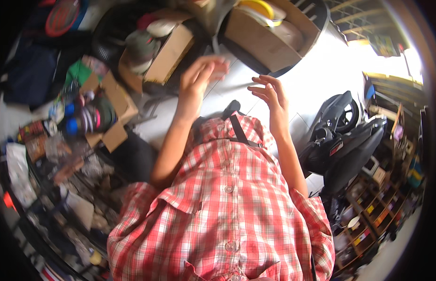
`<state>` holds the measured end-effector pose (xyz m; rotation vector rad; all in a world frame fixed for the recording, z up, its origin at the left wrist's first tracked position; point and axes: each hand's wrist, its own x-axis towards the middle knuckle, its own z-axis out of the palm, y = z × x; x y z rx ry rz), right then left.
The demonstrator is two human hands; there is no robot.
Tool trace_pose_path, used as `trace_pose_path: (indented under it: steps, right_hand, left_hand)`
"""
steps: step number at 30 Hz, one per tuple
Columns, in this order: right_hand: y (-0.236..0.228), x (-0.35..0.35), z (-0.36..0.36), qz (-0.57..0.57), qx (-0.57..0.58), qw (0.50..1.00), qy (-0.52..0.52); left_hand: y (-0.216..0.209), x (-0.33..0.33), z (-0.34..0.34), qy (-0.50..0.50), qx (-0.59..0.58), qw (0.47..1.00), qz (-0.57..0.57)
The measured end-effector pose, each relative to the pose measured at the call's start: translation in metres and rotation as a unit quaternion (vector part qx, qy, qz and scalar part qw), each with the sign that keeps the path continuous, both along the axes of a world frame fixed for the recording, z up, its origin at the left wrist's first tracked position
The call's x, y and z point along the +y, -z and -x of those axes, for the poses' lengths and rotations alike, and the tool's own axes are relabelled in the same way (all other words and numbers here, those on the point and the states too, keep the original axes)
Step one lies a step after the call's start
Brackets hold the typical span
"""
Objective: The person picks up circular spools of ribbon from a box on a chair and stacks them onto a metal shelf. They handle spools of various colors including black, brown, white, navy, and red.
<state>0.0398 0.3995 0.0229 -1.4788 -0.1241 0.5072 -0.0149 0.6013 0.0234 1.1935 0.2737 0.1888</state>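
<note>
My left hand (198,79) is raised in front of me, fingers stretched out and slightly blurred, with nothing in it. Across from it, my right hand (274,92) hangs in the air, its fingers apart and likewise holding nothing. The two hands do not touch. Nearest to my left hand is a cardboard box (170,55) of what look like caps, resting on a dark chair. Beyond my right hand, another cardboard box (255,41) holds a yellow rounded item (258,8) and stands on a dark, round-edged seat.
At the left, an open cardboard box (120,99) sits beside colourful striped items (90,118) and plastic-wrapped goods (63,152). A black motor scooter (337,140) is parked on the tiled floor (218,96) to my right. Behind it stands a compartmented wooden shelf (375,218).
</note>
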Motion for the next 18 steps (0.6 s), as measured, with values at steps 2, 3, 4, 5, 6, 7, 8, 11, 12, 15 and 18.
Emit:
trace_pose_path:
  steps: [2,3,4,5,6,7,8,11,12,15,18]
  right_hand:
    - [0.008,-0.022,-0.035,0.013,-0.007,0.999,0.03]
    - [0.013,-0.032,-0.045,0.018,0.012,0.998,0.054]
    - [0.02,-0.042,-0.057,0.024,0.032,0.997,0.073]
    - [0.028,-0.05,-0.069,0.024,0.031,0.995,0.088]
    - [0.037,-0.057,-0.083,0.096,0.011,0.991,0.092]
    - [0.048,-0.063,-0.096,0.169,-0.007,0.981,0.095]
    - [0.067,-0.068,-0.106,0.121,0.059,0.984,0.117]
    - [0.085,-0.073,-0.135,-0.02,0.236,0.958,0.162]
    - [0.088,-0.07,-0.145,-0.009,0.21,0.962,0.176]
    - [0.095,-0.064,-0.18,0.04,0.152,0.961,0.227]
    - [0.102,-0.065,-0.203,0.026,0.209,0.938,0.277]
  left_hand:
    - [0.019,-0.018,-0.011,-0.037,0.083,0.994,0.06]
    - [0.039,-0.017,-0.013,-0.022,0.099,0.994,0.032]
    - [0.049,-0.019,-0.021,-0.01,0.109,0.994,0.025]
    - [0.056,-0.021,-0.032,0.0,0.121,0.992,0.019]
    - [0.06,-0.026,-0.049,0.012,0.12,0.993,0.019]
    - [0.064,-0.033,-0.067,-0.014,0.121,0.992,-0.013]
    - [0.07,-0.036,-0.086,-0.04,0.122,0.991,-0.044]
    - [0.097,-0.016,-0.139,0.088,0.179,0.98,-0.017]
    - [0.104,-0.016,-0.161,0.09,0.174,0.976,0.097]
    - [0.112,-0.034,-0.236,0.091,0.105,0.99,-0.001]
    - [0.101,-0.028,-0.298,0.179,0.144,0.973,-0.038]
